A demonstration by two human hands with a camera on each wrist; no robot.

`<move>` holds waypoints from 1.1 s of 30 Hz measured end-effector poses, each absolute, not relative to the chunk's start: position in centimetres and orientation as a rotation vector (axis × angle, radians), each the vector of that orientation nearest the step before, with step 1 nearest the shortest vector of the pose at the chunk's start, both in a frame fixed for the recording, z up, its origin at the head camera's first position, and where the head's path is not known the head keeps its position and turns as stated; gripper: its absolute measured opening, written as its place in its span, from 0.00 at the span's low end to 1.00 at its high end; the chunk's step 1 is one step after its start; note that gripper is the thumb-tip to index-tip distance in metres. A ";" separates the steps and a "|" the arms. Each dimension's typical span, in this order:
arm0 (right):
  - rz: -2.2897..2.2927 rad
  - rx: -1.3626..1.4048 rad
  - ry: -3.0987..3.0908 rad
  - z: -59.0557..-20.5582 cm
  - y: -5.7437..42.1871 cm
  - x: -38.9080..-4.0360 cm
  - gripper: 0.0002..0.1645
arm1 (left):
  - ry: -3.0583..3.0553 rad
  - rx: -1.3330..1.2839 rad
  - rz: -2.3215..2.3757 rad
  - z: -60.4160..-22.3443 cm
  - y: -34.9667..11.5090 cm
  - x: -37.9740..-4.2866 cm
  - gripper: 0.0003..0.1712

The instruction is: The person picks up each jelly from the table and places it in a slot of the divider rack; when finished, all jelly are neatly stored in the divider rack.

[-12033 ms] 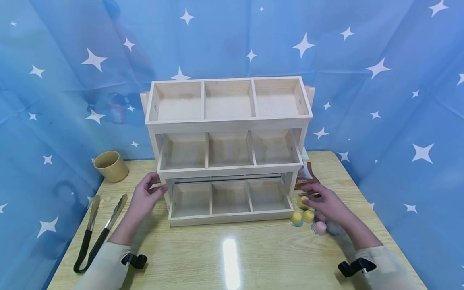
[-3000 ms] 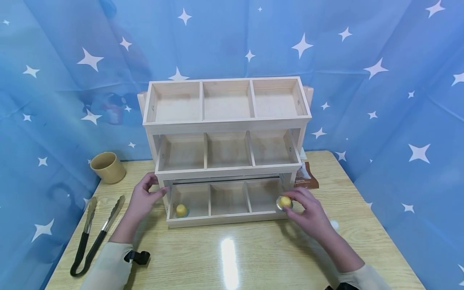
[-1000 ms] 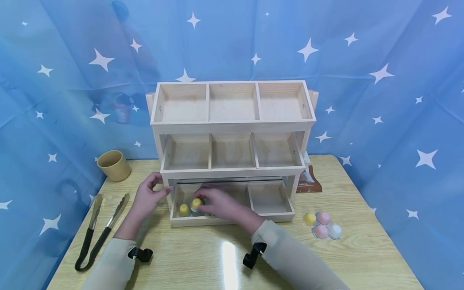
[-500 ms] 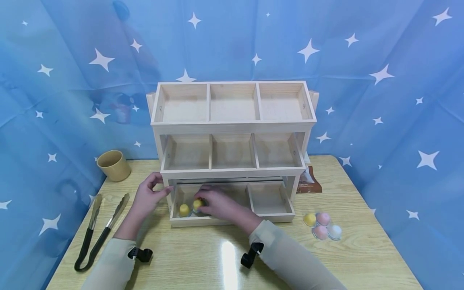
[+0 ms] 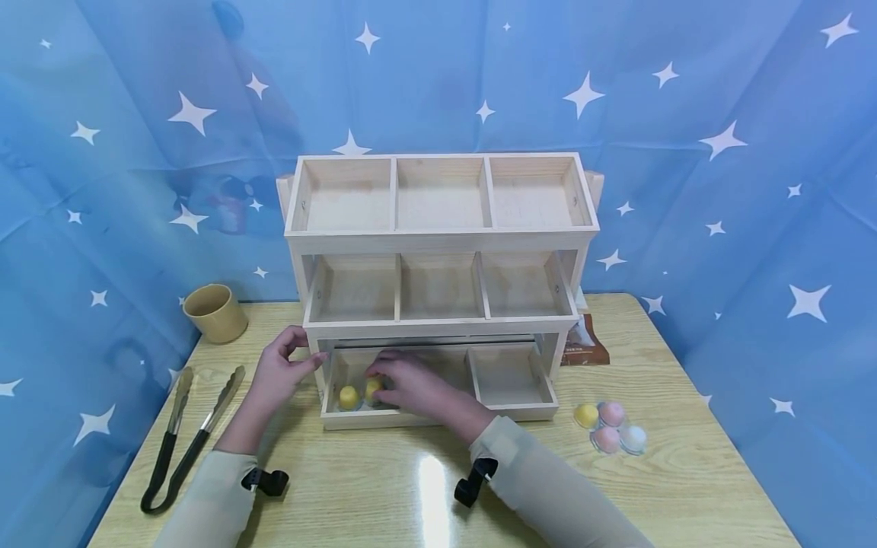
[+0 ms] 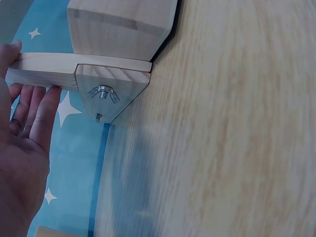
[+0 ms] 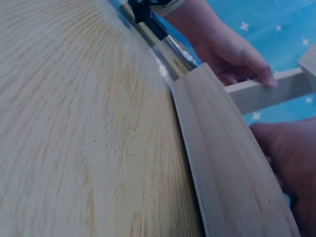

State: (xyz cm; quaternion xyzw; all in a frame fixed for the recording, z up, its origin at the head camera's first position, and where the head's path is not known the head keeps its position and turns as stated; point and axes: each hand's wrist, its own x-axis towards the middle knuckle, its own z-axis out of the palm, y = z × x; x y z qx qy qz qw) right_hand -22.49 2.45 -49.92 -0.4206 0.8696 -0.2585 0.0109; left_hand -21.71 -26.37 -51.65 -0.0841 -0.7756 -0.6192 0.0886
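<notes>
My left hand [image 5: 279,373] grips the left upright [image 6: 47,66] of a three-tier wooden rack [image 5: 438,242], thumb on one side, fingers on the other. My right hand [image 5: 414,388] reaches into the bottom tray's left compartment and pinches a small yellow ball [image 5: 373,387] near the tray floor. Just left of it, in the same compartment, sits another yellow ball [image 5: 349,396] on a clear round base. In the right wrist view, the tray's front board [image 7: 227,153] hides the right fingertips and what they hold.
Right of the rack lie a yellow ball [image 5: 585,415], two pink balls [image 5: 606,438] and a white ball [image 5: 633,438]. A brown packet [image 5: 585,346] pokes out behind the rack. Black-handled tongs [image 5: 180,457] and a tan cup [image 5: 215,313] are on the left.
Since the earliest frame, one yellow ball has come into the bottom-left compartment; my right hand has brought a second there from the right. Over the last half second both hands stay nearly still.
</notes>
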 end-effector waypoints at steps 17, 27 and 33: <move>-1.095 -1.193 2.711 -48.1 6.6 -20.0 0.20 | -2.337 -0.226 -1.837 -51.2 -26.1 -21.3 0.19; -1.376 -1.065 2.715 -47.8 12.2 -17.6 0.16 | -2.346 -0.242 -1.849 -51.2 -26.2 -21.2 0.19; -1.436 -1.152 2.785 -47.9 15.9 -16.7 0.17 | -2.350 -0.240 -1.853 -51.2 -26.2 -21.1 0.20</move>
